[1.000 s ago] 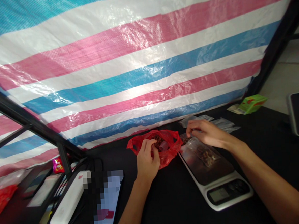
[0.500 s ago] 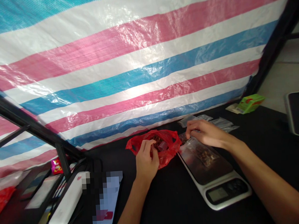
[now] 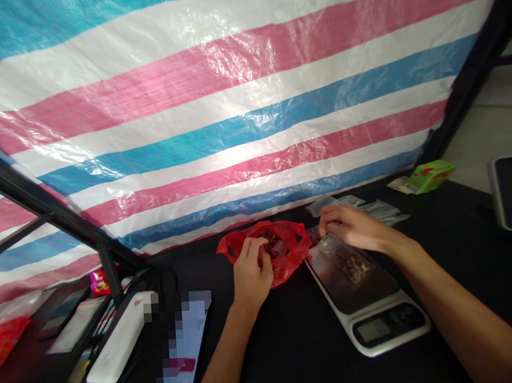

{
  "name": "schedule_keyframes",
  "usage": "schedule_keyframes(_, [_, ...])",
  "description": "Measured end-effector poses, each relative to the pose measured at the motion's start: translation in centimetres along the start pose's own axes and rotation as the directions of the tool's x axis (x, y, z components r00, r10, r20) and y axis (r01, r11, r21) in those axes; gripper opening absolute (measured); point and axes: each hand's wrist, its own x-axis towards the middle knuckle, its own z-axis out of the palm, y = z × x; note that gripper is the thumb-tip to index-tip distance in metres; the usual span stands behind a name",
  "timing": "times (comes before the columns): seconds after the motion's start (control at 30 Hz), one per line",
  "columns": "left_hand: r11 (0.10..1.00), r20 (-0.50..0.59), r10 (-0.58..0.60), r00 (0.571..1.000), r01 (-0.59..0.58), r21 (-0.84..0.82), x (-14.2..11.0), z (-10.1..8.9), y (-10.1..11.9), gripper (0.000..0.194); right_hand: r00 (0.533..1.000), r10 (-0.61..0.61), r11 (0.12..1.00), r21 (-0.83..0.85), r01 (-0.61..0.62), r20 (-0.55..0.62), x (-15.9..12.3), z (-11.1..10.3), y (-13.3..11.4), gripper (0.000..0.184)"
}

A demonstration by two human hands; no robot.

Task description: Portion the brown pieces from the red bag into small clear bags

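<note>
Lying left of the scale (image 3: 372, 330), the red bag (image 3: 287, 269) is entered by the left hand (image 3: 252, 274); the scale's far end is overhung by the right hand (image 3: 354, 227) (both curled; pinching cannot be determined).

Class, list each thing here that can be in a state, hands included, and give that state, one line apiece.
Red plastic bag: open, brown pieces inside.
White-rimmed digital scale: loaded, readout illegible.
Clear plastic pouch: lying on the scale, holding similar pieces.
Black-edged rectangular phone: screen lit, partly pixelated.
Left hand: fingers bent at the bag's opening.
Right hand: fingers curled at the pouch's far end.
Striped plastic sheet: hung up, creased.
</note>
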Motion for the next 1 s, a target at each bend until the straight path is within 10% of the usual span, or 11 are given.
schedule_keyframes(0.57, [0.998,0.002,0.006,1.000,-0.006,-0.056,0.0,0.0,0.0,0.026,0.994,0.034,0.999,0.016,-0.035,0.103,-0.4,0.4,0.2,0.023])
schedule_keyframes(1.0, [0.897,0.256,0.042,0.966,0.076,-0.435,-1.3,0.7,4.0,0.025,0.971,-0.224,0.826,0.545,0.143,0.085,0.0,1.1,-5.2,0.021])
